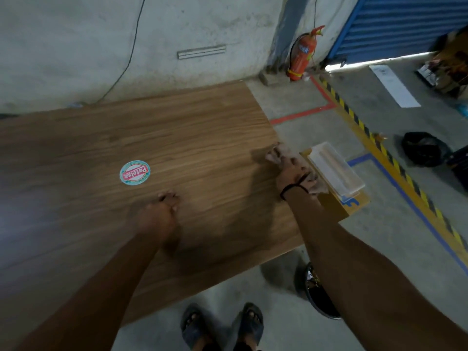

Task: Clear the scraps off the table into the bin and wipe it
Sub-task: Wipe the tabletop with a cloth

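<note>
The brown wood-grain laminate worktop [192, 138] lies flat and fills most of the view, its right edge beside a bare concrete floor. A round teal-and-red sticker [134, 172] sits on its middle. No loose scraps can be made out on the surface. Off its right edge, a shallow open yellow-brown cardboard box [352, 206] stands on the floor, holding a clear plastic tray [336, 167].

The wood-grain table [177, 138] carried a round sticker [134, 172]; a clear plastic box [336, 167] overhung its right edge.
</note>
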